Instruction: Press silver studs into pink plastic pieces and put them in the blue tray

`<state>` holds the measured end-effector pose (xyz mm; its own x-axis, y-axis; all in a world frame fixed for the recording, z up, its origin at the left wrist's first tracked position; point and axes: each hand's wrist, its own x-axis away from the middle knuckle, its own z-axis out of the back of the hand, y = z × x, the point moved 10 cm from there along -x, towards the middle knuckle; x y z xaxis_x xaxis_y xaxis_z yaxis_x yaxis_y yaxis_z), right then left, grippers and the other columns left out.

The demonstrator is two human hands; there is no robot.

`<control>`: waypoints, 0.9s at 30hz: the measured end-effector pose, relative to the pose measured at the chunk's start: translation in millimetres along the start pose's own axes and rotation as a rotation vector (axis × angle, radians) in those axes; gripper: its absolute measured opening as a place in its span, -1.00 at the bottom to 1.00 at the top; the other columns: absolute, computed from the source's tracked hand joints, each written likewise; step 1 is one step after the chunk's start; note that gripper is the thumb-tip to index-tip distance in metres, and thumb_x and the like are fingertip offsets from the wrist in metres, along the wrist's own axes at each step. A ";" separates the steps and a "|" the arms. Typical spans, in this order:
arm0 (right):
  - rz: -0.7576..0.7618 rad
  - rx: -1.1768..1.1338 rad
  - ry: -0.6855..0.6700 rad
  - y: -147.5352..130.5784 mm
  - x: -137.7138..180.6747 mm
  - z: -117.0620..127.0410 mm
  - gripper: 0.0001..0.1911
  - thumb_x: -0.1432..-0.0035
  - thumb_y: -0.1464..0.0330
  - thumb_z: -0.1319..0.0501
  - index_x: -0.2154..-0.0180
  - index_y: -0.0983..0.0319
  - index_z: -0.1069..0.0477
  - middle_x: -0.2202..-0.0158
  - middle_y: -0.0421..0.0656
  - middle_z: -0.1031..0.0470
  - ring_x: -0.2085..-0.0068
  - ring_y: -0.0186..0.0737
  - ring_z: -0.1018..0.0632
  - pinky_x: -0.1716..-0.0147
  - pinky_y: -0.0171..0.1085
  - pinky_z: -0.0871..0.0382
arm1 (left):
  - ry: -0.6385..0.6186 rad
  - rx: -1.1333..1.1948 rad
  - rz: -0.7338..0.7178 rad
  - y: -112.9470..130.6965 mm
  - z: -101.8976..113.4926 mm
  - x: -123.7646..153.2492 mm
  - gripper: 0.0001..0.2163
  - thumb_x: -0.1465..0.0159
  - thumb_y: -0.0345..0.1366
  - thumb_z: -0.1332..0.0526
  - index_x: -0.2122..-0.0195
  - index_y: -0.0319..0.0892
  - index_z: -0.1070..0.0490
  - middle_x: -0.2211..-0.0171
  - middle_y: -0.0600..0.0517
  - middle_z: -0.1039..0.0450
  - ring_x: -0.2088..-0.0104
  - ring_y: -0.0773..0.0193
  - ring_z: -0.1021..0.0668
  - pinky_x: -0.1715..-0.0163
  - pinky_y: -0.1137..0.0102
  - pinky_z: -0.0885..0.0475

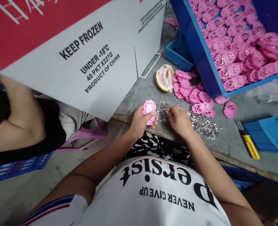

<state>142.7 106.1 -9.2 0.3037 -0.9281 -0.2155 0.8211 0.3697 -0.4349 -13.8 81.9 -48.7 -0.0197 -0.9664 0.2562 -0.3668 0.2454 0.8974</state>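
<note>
My left hand (pixel 139 121) holds a pink plastic piece with a scalloped edge (pixel 149 110), thumb across its front, over the table's front edge. To its right, my right hand (pixel 179 121) is closed in a pinch above the tabletop; whatever lies between its fingertips is too small to make out. Small shiny metal bits (pixel 206 127) are spread on both sides of my right hand. Behind them lies a loose heap of similar pink pieces (pixel 192 94).
A large blue crate (pixel 204 69) of pink pieces stands tilted at the back right. A white and red carton (pixel 120 78) blocks the left. Half a pomelo (pixel 164 78), a yellow-handled tool (pixel 250 144) and a blue bin (pixel 268 131) are on the table (pixel 139 94). Another person's arm (pixel 23 113) is at left.
</note>
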 end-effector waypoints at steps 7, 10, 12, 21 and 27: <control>0.045 0.096 -0.086 -12.3 17.4 -4.2 -0.84 -0.33 0.42 -0.14 0.25 0.22 -0.51 0.24 -0.02 -0.57 0.17 0.01 -0.49 0.15 -0.12 -0.34 | 0.090 0.020 -0.014 -0.9 19.6 -2.4 -0.60 -0.07 -0.20 -0.38 0.12 -0.20 -0.31 0.45 0.08 -0.52 0.61 0.32 -0.53 0.69 0.46 -0.37; 0.076 0.143 -0.122 -25.0 18.2 -13.1 -0.83 -0.35 0.38 -0.18 0.20 0.25 -0.55 0.19 -0.01 -0.56 0.13 0.02 -0.45 0.14 -0.13 -0.31 | 0.106 0.008 -0.015 0.3 26.5 1.0 -0.61 -0.08 -0.21 -0.37 0.12 -0.20 -0.31 0.45 0.09 -0.51 0.60 0.32 -0.53 0.69 0.47 -0.36; 0.096 0.198 -0.137 -32.5 15.0 -20.2 -0.82 -0.35 0.35 -0.20 0.19 0.26 -0.57 0.18 0.00 -0.56 0.12 0.03 -0.42 0.15 -0.12 -0.29 | 0.105 0.001 -0.006 0.4 26.9 3.3 -0.61 -0.09 -0.21 -0.37 0.12 -0.20 -0.31 0.44 0.10 -0.51 0.60 0.33 -0.53 0.69 0.47 -0.37; 0.231 0.363 -0.171 -53.5 5.5 -41.1 -0.70 -0.40 0.47 -0.07 0.27 0.31 -0.57 0.27 0.05 -0.53 0.18 0.00 -0.39 0.26 -0.11 -0.21 | 0.080 -0.014 0.013 -1.8 22.3 11.1 -0.59 -0.09 -0.19 -0.39 0.10 -0.19 -0.31 0.43 0.08 -0.54 0.59 0.33 -0.53 0.68 0.48 -0.38; 0.148 0.099 -0.133 -45.8 5.4 -23.4 -0.80 -0.35 0.45 -0.14 0.31 0.27 -0.51 0.27 0.01 -0.53 0.17 -0.01 -0.44 0.18 -0.11 -0.30 | 0.083 -0.055 -0.013 -3.5 16.5 12.7 -0.59 -0.07 -0.26 -0.39 0.10 -0.20 -0.32 0.40 0.07 -0.54 0.57 0.35 -0.54 0.65 0.48 -0.41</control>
<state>95.4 85.2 -10.9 0.4801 -0.8642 -0.1509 0.8043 0.5023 -0.3174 -28.1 67.5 -54.5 0.0628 -0.9605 0.2711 -0.3148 0.2388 0.9186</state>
